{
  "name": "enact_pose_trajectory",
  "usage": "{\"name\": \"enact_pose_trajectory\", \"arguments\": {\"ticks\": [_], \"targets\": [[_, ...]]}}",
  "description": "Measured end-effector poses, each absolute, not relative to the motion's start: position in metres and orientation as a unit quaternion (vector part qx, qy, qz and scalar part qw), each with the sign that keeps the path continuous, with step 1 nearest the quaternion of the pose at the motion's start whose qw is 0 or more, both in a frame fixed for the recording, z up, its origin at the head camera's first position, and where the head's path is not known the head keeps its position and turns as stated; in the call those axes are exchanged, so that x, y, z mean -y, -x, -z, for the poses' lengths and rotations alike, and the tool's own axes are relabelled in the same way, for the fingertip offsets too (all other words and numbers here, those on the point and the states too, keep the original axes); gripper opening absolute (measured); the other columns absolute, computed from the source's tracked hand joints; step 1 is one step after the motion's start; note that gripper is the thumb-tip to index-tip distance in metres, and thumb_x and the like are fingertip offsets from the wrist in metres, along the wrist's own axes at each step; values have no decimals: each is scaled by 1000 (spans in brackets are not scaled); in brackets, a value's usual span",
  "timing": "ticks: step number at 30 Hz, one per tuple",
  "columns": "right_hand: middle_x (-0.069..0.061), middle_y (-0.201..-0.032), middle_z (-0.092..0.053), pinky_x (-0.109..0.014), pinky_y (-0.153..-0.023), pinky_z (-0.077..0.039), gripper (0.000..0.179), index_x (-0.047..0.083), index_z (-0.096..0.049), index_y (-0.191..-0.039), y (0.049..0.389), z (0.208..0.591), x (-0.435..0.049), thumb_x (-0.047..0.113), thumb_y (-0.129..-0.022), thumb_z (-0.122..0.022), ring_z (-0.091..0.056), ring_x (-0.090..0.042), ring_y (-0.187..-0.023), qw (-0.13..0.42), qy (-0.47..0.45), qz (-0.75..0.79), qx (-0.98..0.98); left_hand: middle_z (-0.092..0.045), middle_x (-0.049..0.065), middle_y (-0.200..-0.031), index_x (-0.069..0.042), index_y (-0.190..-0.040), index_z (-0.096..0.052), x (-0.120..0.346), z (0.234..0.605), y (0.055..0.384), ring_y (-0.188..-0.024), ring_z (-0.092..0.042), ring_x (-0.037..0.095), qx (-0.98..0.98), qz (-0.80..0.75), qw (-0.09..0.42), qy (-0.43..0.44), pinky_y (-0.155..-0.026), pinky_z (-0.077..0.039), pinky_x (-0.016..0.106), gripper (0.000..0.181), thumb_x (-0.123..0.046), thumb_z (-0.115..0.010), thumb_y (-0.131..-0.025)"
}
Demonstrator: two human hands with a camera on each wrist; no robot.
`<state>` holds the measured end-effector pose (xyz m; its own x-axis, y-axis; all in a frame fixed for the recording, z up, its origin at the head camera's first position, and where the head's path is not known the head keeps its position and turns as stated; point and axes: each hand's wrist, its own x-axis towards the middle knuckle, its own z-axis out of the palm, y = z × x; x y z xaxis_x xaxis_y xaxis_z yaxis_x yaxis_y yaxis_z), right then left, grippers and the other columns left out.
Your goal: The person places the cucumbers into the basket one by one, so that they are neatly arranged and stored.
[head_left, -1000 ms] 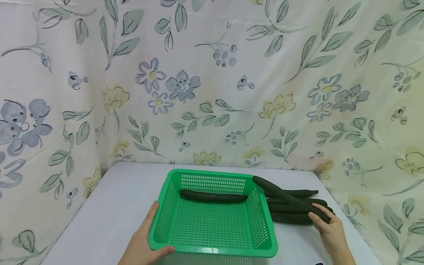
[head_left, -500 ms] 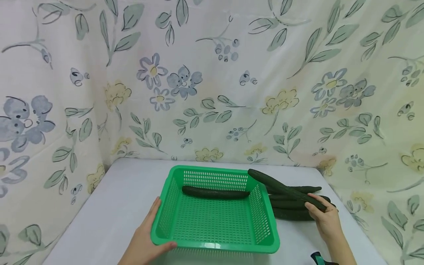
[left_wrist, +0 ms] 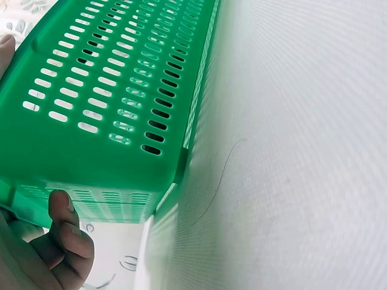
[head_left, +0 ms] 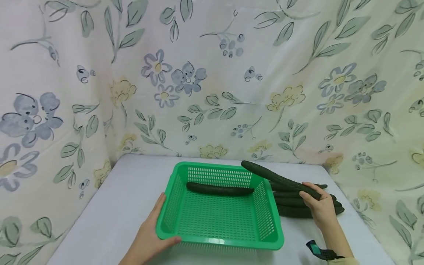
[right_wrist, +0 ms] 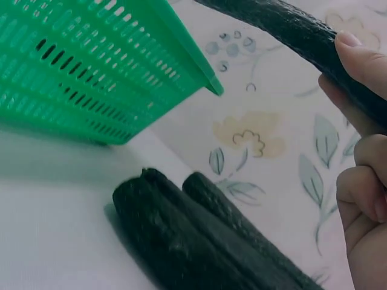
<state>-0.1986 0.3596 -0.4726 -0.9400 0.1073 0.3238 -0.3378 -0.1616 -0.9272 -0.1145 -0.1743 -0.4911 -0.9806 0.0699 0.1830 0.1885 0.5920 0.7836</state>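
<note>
In the head view, a green perforated plastic basket (head_left: 241,243) stands mid-table with a dark green cucumber (head_left: 218,190) lying along its far side. My left hand (head_left: 147,233) grips the basket's near left corner, thumb along the near rim and fingers along the left side; the left wrist view shows bent fingers (left_wrist: 72,238) at the corner. My right hand (head_left: 321,209) pinches one end of a long cucumber (head_left: 278,178) between thumb and fingers. That cucumber slants up to the left, its far end over the basket's back right corner. In the right wrist view, the held cucumber (right_wrist: 290,27) is well above the others.
Several cucumbers (head_left: 294,212) lie in a pile on the white table, right of the basket. A floral curtain (head_left: 212,92) hangs behind and at both sides. A dark band with a green part (head_left: 316,249) is on the right wrist.
My right hand has raised the cucumber and moved it slightly leftward, its far end reaching further over the basket. My left hand keeps its hold on the basket. The head view has tilted a little.
</note>
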Motion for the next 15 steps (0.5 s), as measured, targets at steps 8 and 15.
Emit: {"name": "enact_pose_trajectory", "arguments": {"ticks": [8, 15], "targets": [[8, -80, -51, -35, -58, -25, 41, 11, -78, -121, 213, 457, -352, -17, -99, -59, -31, -13, -61, 143, -109, -744, 643, -16, 4, -178, -35, -172, -7, 172, 493, 116, -155, -32, 46, 887, 446, 79, 89, -110, -41, 73, 137, -47, -98, -70], [6, -69, -38, -31, -55, -28, 40, 14, -80, -117, 227, 447, -334, -16, -98, -63, -28, -11, -57, 133, -106, -745, 645, -17, 7, -178, -34, -172, -7, 175, 491, 115, -154, -34, 48, 889, 442, 78, 86, -109, -43, 73, 137, -47, -99, -70]]}}
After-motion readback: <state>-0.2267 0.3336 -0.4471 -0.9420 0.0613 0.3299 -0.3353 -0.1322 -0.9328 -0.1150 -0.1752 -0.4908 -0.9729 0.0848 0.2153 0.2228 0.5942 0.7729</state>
